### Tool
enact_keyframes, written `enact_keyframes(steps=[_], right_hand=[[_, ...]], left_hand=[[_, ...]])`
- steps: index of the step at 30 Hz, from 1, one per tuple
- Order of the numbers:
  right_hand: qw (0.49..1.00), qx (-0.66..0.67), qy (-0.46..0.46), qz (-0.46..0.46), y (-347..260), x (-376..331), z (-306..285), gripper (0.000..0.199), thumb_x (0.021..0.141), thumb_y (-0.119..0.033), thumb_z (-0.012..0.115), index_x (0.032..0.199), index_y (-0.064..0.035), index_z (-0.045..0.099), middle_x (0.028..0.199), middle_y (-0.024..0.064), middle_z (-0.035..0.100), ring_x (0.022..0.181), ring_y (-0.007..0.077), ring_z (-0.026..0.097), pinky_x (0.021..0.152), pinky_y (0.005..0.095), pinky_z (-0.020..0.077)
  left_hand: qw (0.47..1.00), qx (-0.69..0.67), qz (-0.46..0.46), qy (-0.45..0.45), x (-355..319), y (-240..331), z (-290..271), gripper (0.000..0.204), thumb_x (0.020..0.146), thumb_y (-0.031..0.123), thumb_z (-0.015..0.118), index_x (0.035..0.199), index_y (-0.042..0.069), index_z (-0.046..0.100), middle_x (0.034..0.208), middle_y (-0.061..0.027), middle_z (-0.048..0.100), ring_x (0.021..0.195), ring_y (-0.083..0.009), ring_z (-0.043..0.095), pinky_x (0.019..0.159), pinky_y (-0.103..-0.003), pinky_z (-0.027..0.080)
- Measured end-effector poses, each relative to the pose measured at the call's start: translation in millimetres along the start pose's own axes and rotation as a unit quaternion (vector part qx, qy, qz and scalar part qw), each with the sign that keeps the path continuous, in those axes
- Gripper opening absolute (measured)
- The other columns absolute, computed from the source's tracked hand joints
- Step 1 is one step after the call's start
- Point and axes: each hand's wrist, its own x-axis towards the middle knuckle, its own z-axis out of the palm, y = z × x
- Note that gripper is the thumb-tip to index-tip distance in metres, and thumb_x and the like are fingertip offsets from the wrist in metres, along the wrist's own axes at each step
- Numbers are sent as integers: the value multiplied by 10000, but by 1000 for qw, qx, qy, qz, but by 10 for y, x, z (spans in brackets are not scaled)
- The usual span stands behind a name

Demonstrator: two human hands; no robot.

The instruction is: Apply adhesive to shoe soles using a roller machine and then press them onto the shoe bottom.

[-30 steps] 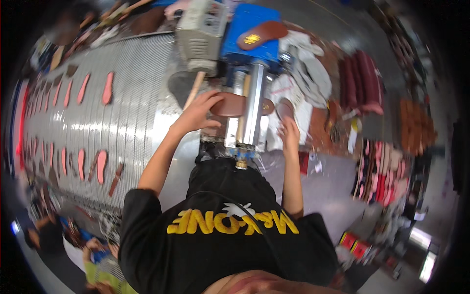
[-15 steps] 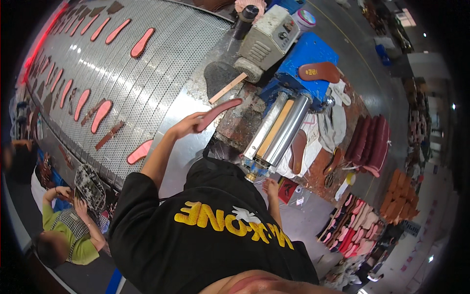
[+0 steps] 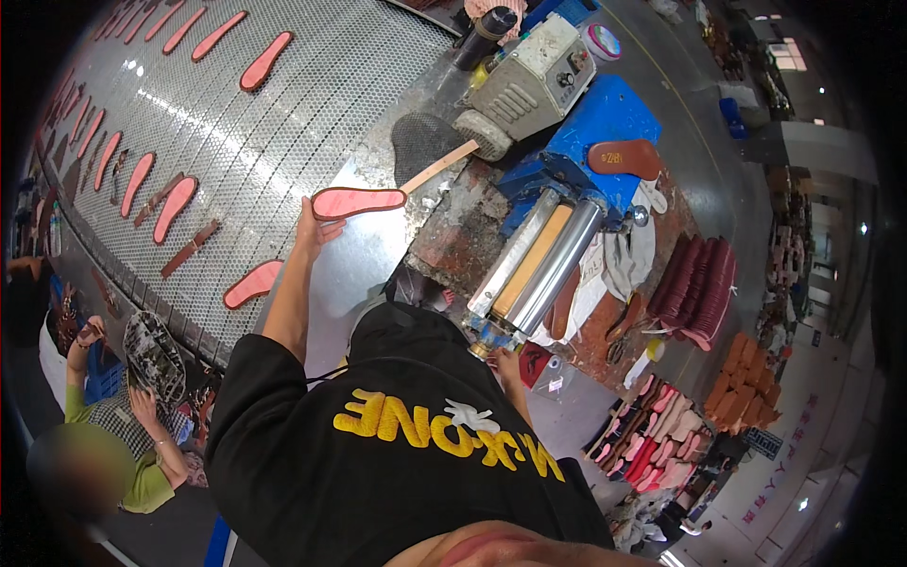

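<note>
One pink insole (image 3: 357,201) is being held flat by the left hand (image 3: 310,230), whose fingers are clamped on its near end; its long axis is running sideways, the free tip pointing away from the fingers toward the wooden-handled brush (image 3: 427,154). It is hovering over the perforated metal conveyor (image 3: 236,123), where at least ten more pink insoles are lying beyond and left of the fingers. Two rollers of the roller machine (image 3: 534,267) are lying right of them. The right hand (image 3: 507,364) is resting low beside the machine; whether its fingers are apart is impossible to tell.
</note>
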Motion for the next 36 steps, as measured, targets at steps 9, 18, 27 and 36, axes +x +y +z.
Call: enact_keyframes(steps=[9, 18, 27, 36], right_hand=[[999, 13, -44, -15, 176, 44, -40, 176, 849, -184, 512, 958, -62, 578, 781, 52, 610, 620, 127, 572, 496, 265, 447], [1000, -6, -16, 3, 21, -141, 40, 285, 932, -252, 459, 834, -7, 565, 754, 71, 584, 636, 156, 551, 578, 280, 452], [999, -33, 18, 17, -76, -551, 254, 102, 878, -176, 479, 875, -91, 536, 743, 17, 569, 608, 109, 546, 474, 243, 422], [979, -134, -7, -152, 104, -303, 65, 154, 834, -130, 513, 928, -13, 545, 751, 42, 579, 588, 104, 523, 427, 246, 404]], left_hand=[[993, -100, 58, -6, 83, -278, -78, 427, 942, 403, 359, 1146, 52, 491, 1081, -127, 583, 965, -262, 593, 823, -414, 484], [974, -152, 167, 29, 396, 334, -121, 344, 953, 304, 346, 1171, 73, 478, 1134, -82, 535, 978, -258, 563, 775, -405, 494], [980, -162, 116, -5, 1469, 1580, -211, 469, 963, 374, 284, 1237, 1, 359, 1198, -201, 488, 1075, -345, 520, 877, -431, 453], [784, 514, 287, 196, 657, 425, -993, 376, 773, 218, 583, 1070, -6, 525, 839, -167, 621, 836, -264, 599, 732, -353, 458]])
